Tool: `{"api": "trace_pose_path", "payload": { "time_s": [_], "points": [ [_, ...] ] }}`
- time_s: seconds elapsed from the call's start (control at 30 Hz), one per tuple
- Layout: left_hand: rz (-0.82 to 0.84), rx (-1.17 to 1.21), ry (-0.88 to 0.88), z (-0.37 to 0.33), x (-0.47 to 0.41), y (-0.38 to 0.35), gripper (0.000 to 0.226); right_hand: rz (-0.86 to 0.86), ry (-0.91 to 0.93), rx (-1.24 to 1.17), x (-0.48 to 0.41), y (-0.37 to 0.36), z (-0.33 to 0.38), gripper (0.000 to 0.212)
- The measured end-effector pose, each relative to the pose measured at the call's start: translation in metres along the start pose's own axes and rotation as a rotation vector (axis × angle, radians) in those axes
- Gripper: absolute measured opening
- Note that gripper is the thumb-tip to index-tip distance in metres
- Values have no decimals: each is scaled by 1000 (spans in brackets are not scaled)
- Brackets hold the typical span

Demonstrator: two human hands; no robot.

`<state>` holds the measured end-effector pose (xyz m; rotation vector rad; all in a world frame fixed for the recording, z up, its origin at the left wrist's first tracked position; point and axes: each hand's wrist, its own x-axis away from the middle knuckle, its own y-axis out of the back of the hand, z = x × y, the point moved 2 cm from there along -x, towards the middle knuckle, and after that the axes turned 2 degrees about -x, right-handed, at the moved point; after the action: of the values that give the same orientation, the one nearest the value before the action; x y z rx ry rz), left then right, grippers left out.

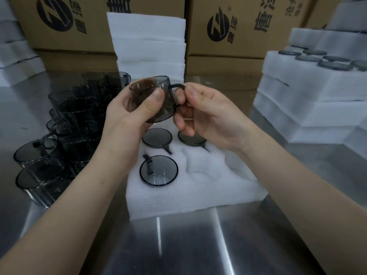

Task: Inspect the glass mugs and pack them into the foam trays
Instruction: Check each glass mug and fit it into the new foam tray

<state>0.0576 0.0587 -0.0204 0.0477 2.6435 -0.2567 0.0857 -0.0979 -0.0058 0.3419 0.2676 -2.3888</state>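
Steel, bare and shiny, makes up the table (198, 245) that fills the lower frame. Brown cardboard boxes (248, 26) printed with dark logos line the back. At the right edge stand stacked foam trays (309, 108), the top one showing dark mug rims in its pockets. A pile of flat white foam sheets (149, 42) rises at upper centre.

At centre lies the open foam tray (194, 193) being filled. Three smoky grey mugs already sit in its pockets: two in the far row and one (158, 170) in the near left pocket. The near right pocket (200, 169) looks empty. A crowd of unpacked mugs (65, 132) waits at the left of the frame.

Above the tray, both hands hold one glass mug (153, 98) tipped on its side, its mouth turned toward the camera. The left hand (135, 120) cups the body, thumb pressed over the near wall. The right hand (208, 116) has its fingers (179, 98) closed around the dark handle.

This appears to be the inspection step, with the mug tilted for a look at rim and wall. If it passes, the next move likely calls for righting it and lowering it gently into the empty pocket, handle turned to suit the foam.
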Motion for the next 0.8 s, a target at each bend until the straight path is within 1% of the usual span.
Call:
{"api": "trace_pose_path", "payload": {
  "time_s": [0.1, 0.2, 0.3, 0.4, 0.53, 0.6, 0.7, 0.8],
  "points": [
    [-3, 54, 62, 1, 0, 2, 46, 4, 39, 70, 0, 0, -1, 18],
    [9, 81, 83, 2, 1, 2, 42, -40, 58, 160, 0, 0, -2, 20],
    [15, 69, 76, 2, 0, 2, 40, -58, 47, 145, -2, -2, -3, 24],
    [13, 34, 61, 3, 0, 2, 38, -71, 0, 114, -4, -2, -5, 32],
    [12, -99, 11, 3, 2, 0, 38, -121, -62, 114, -4, 2, -4, 43],
    [19, -198, -41, 1, 4, -4, 38, -165, -89, 183, -5, 4, -4, 53],
    [22, -328, -90, -1, 4, -7, 47, -255, -105, 291, -4, 7, -6, 63],
    [-27, -433, -70, -3, 5, -8, 59, -284, -119, 278, -4, 8, -7, 65]
  ]
}}
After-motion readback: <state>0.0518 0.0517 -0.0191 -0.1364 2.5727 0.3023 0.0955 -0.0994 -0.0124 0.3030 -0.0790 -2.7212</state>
